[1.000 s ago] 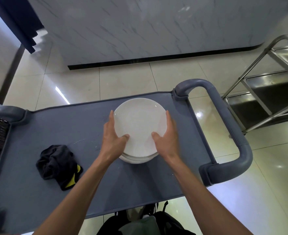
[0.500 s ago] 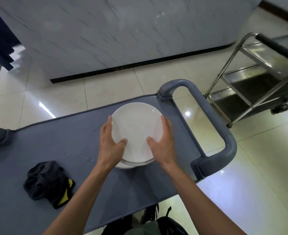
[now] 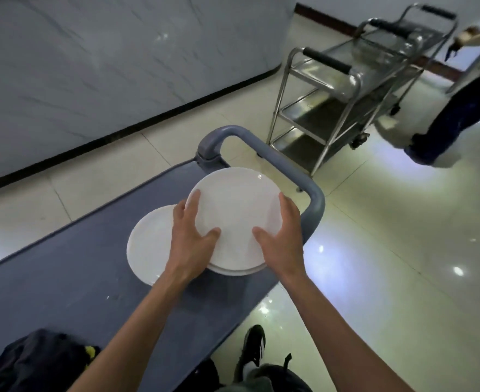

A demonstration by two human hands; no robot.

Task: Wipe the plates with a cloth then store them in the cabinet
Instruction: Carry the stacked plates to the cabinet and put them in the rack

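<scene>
Now both hands are on the white plates (image 3: 234, 210), a small stack lifted over the right end of the grey cart top (image 3: 63, 278), near its curved handle (image 3: 261, 148). Left hand (image 3: 189, 241) grips the left rim, thumb on top, fingers curled under; right hand (image 3: 281, 236) does the same on the right rim. One more plate (image 3: 148, 244) lies flat on the cart just left of them, partly under the stack. Dark cloth (image 3: 40, 360) sits crumpled at the near left. Beyond, a steel trolley (image 3: 340, 94) stands on the tiled floor.
</scene>
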